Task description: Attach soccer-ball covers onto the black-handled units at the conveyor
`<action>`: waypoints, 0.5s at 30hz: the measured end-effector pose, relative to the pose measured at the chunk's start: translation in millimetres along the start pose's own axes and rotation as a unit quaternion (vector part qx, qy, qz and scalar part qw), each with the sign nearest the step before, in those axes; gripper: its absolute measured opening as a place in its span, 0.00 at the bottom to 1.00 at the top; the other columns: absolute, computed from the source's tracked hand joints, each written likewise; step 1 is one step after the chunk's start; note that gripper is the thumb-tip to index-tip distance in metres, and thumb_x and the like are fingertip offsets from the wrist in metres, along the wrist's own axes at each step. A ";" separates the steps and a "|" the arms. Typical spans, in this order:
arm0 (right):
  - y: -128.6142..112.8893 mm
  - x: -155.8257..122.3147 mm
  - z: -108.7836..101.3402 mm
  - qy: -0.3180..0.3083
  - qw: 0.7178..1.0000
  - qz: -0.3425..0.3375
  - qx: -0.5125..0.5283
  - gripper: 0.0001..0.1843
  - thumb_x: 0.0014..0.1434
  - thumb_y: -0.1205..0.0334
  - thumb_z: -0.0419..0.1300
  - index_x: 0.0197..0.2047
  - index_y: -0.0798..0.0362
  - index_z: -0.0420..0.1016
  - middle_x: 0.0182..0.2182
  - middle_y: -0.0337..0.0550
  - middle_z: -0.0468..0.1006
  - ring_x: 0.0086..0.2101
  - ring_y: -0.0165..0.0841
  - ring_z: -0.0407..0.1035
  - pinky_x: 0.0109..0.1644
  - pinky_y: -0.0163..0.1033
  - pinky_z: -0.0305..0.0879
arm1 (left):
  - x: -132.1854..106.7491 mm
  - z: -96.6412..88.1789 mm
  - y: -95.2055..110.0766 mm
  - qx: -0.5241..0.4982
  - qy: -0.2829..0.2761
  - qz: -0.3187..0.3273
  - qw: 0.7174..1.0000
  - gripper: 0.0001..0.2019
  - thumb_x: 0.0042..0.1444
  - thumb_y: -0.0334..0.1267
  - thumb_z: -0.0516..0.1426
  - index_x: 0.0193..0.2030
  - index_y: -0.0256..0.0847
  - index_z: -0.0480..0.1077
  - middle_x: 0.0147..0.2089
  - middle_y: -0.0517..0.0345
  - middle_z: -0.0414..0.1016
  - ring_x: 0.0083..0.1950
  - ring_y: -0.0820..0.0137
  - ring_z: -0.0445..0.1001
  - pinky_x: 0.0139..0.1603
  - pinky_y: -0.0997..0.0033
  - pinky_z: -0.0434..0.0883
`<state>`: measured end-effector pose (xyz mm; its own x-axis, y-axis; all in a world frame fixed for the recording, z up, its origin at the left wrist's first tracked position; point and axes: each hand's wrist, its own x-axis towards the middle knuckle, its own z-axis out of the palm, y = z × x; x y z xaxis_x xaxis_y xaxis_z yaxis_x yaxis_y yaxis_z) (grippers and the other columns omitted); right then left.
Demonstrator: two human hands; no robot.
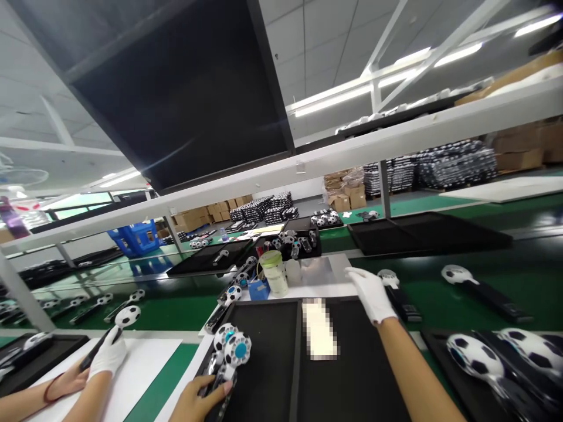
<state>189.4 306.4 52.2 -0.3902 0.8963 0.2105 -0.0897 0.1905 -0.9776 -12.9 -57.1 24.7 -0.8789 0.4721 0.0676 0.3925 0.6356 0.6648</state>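
My left hand (200, 398), bare, is wrapped round the dark handle of a soccer-ball-headed handheld device (237, 350) with a blue centre. A second such device (225, 334) lies right behind it; whether my fingers hold that one too I cannot tell. My right hand (372, 296) wears a white glove, its fingers stretched out at the far edge of the black tray (268, 357). Just right of the glove, a device with a black handle (402, 302) rests on the green belt; contact between them is unclear.
A pixelated pale patch (320, 331) lies on the tray. Behind stand a lidded tub (273, 272) and a blue box (258, 289). A co-worker's gloved hand (108, 354) holds another device at left. More devices fill a tray (440, 357) at right. A white shelf beam (246, 183) crosses overhead.
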 end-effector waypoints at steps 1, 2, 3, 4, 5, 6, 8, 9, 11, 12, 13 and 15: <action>-5.9 -6.2 9.9 -0.063 0.995 -0.007 0.081 0.12 0.58 0.62 0.56 0.42 0.60 0.74 0.47 0.53 0.74 0.48 0.37 0.69 0.55 0.40 0.65 | -3.6 -1.9 15.1 -0.043 -0.014 0.001 0.999 0.24 0.39 0.61 0.60 0.31 0.41 0.77 0.38 0.52 0.79 0.50 0.45 0.71 0.53 0.55 0.65; -11.2 -13.4 20.7 -0.139 0.978 -0.004 0.152 0.14 0.56 0.60 0.59 0.42 0.60 0.74 0.47 0.54 0.74 0.48 0.39 0.69 0.56 0.42 0.64 | -7.5 -4.0 32.4 -0.094 -0.039 0.005 0.995 0.23 0.42 0.60 0.60 0.31 0.41 0.77 0.37 0.53 0.79 0.50 0.46 0.71 0.52 0.57 0.66; -15.7 -21.5 31.9 -0.214 0.955 0.011 0.207 0.17 0.54 0.57 0.61 0.43 0.60 0.73 0.48 0.54 0.74 0.49 0.40 0.69 0.57 0.44 0.63 | -11.7 -5.9 51.6 -0.147 -0.058 0.012 0.987 0.22 0.42 0.59 0.60 0.32 0.41 0.78 0.36 0.54 0.79 0.48 0.48 0.72 0.49 0.59 0.68; -19.6 -30.1 42.9 -0.274 0.930 0.037 0.242 0.21 0.53 0.54 0.63 0.45 0.59 0.73 0.49 0.53 0.73 0.50 0.41 0.68 0.57 0.46 0.62 | -15.8 -7.2 71.9 -0.202 -0.065 0.023 0.977 0.22 0.43 0.58 0.61 0.35 0.40 0.77 0.36 0.54 0.79 0.48 0.51 0.73 0.47 0.61 0.69; -23.0 -39.0 53.3 -0.309 0.915 0.063 0.252 0.23 0.53 0.51 0.63 0.47 0.57 0.72 0.50 0.53 0.72 0.51 0.42 0.68 0.57 0.48 0.62 | -19.8 -7.7 92.7 -0.254 -0.073 0.034 0.964 0.22 0.43 0.57 0.62 0.36 0.40 0.77 0.37 0.54 0.79 0.47 0.53 0.74 0.45 0.65 0.70; -26.4 -47.9 62.5 -0.330 0.904 0.083 0.260 0.25 0.53 0.48 0.63 0.49 0.55 0.71 0.52 0.52 0.71 0.52 0.42 0.66 0.56 0.49 0.62 | -23.6 -7.1 113.2 -0.298 -0.090 0.048 0.949 0.22 0.42 0.56 0.64 0.37 0.39 0.77 0.36 0.54 0.79 0.44 0.56 0.74 0.43 0.68 0.70; -35.1 -64.5 75.2 -0.362 0.880 0.103 0.291 0.26 0.55 0.45 0.61 0.52 0.53 0.71 0.53 0.51 0.71 0.52 0.43 0.66 0.54 0.49 0.64 | -30.0 -2.1 150.5 -0.356 -0.150 0.082 0.919 0.22 0.42 0.54 0.64 0.36 0.37 0.77 0.33 0.54 0.79 0.35 0.64 0.75 0.35 0.74 0.70; -40.7 -71.6 78.3 -0.379 0.858 0.103 0.331 0.27 0.55 0.44 0.60 0.52 0.53 0.72 0.52 0.51 0.71 0.52 0.43 0.67 0.52 0.48 0.65 | -32.5 2.1 166.4 -0.383 -0.171 0.100 0.902 0.22 0.43 0.54 0.64 0.35 0.36 0.77 0.32 0.53 0.78 0.31 0.67 0.74 0.32 0.75 0.69; -54.0 -81.5 78.6 -0.391 0.804 0.114 0.434 0.28 0.54 0.44 0.61 0.50 0.56 0.74 0.48 0.52 0.75 0.48 0.41 0.70 0.51 0.44 0.67 | -35.6 13.1 191.3 -0.420 -0.202 0.125 0.876 0.22 0.42 0.52 0.66 0.37 0.35 0.77 0.33 0.53 0.78 0.27 0.71 0.72 0.29 0.77 0.69; -60.5 -83.8 76.6 -0.369 0.791 0.126 0.471 0.27 0.53 0.44 0.62 0.47 0.57 0.76 0.45 0.51 0.76 0.45 0.39 0.71 0.51 0.42 0.67 | -35.9 19.3 200.3 -0.436 -0.210 0.129 0.865 0.21 0.42 0.51 0.66 0.37 0.35 0.77 0.33 0.53 0.79 0.26 0.71 0.73 0.29 0.77 0.69; -66.2 -84.1 73.8 -0.334 0.794 0.141 0.488 0.25 0.51 0.45 0.64 0.44 0.58 0.77 0.42 0.49 0.78 0.43 0.38 0.73 0.49 0.39 0.68 | -35.2 25.7 207.2 -0.455 -0.214 0.127 0.855 0.21 0.42 0.50 0.67 0.38 0.36 0.77 0.34 0.53 0.79 0.27 0.71 0.73 0.29 0.77 0.70; -72.9 -79.4 68.0 -0.248 0.824 0.174 0.479 0.21 0.47 0.52 0.69 0.40 0.59 0.78 0.37 0.46 0.79 0.39 0.35 0.74 0.46 0.35 0.69 | -30.4 38.1 215.7 -0.497 -0.208 0.112 0.835 0.21 0.43 0.49 0.67 0.40 0.36 0.76 0.34 0.54 0.79 0.31 0.68 0.76 0.32 0.75 0.72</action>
<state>164.6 194.1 107.1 -0.8505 0.5103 0.1273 -0.4821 -0.6598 -0.5763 108.8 88.9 137.7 -0.5619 0.8142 0.1462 -0.0671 -0.2210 0.9730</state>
